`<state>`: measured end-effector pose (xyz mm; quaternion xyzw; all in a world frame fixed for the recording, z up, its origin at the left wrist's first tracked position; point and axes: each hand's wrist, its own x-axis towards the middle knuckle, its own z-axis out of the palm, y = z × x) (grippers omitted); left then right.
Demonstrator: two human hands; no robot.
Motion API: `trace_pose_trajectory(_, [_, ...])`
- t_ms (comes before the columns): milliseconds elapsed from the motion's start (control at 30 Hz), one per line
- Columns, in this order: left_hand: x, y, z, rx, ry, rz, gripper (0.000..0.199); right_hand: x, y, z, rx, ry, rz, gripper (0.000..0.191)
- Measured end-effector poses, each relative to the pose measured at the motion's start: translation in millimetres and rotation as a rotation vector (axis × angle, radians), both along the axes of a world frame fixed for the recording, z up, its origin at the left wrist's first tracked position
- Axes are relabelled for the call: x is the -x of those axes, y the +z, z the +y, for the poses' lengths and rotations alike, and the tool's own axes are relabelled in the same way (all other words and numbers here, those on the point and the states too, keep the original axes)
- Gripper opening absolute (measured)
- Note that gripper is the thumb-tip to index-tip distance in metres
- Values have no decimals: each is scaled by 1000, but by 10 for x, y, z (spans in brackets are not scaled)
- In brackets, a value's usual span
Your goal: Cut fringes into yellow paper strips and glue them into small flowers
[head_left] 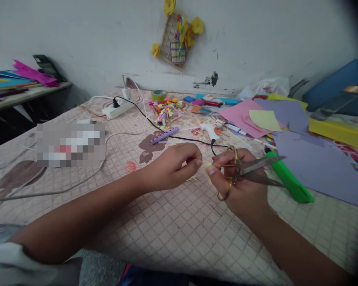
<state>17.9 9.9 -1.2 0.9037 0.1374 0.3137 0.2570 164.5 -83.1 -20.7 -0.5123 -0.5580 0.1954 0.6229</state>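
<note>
My right hand [247, 186] has a pair of scissors [252, 166] hooked on its fingers, with the gold handles toward the palm and the blades pointing right, slightly apart. Its thumb and forefinger also pinch a small pale yellow paper piece [207, 167]. At the left edge of this piece, the fingertips of my left hand [179, 165] are closed in a pinch. Beyond my hands lie a purple paper tube with holes [164, 136] and a white glue gun [209, 132]. A green-handled cutter [290, 176] rests beside my right hand.
White and black cables run from a power strip [121, 109] across the table [161, 230]. Paper scraps [167, 109] and a roll of tape [159, 95] lie at the back. Purple sheets [322, 163] and pink sheets [241, 115] spread on the right. A blurred-out object [71, 145] sits left.
</note>
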Motion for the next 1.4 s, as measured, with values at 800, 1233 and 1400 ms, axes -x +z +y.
trace_pose_trajectory(800, [14,26,-133,-98,-145,-234,4,-76,16,-48,-37,290,2,28])
trace_pose_trajectory(1233, [14,31,-100,-293,-140,201,10,-137,90,6,264,339,-400,30])
trace_pose_trajectory(1400, [1,29,-111,-110,-183,183,11,-177,125,-35,347,388,-337,30])
